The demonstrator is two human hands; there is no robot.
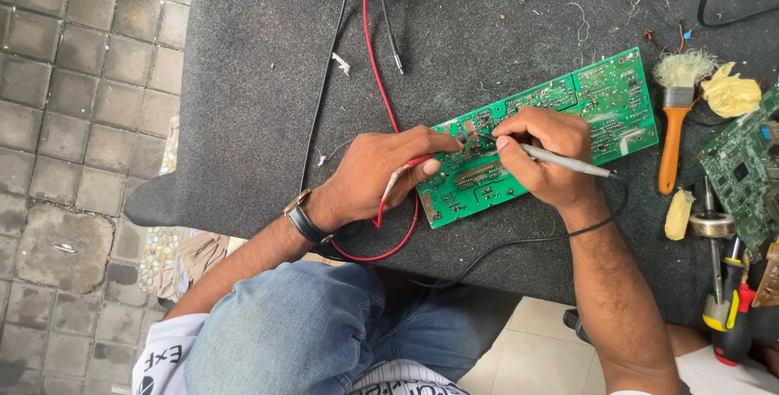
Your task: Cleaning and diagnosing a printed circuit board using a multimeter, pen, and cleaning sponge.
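Green circuit board (552, 131) under both hands: left hand (381, 172) pinches red probe (403, 174), right hand (548, 151) grips grey probe (568, 164).

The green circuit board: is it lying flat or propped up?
Flat. The green circuit board rests on the dark mat, with the left hand and right hand holding probes on it.

An electronics repair workshop: circuit boards (545, 133), meter leads (375, 54), a brush (675, 111) and screwdrivers (734, 314) crowd the bench's (260, 78) right edge.
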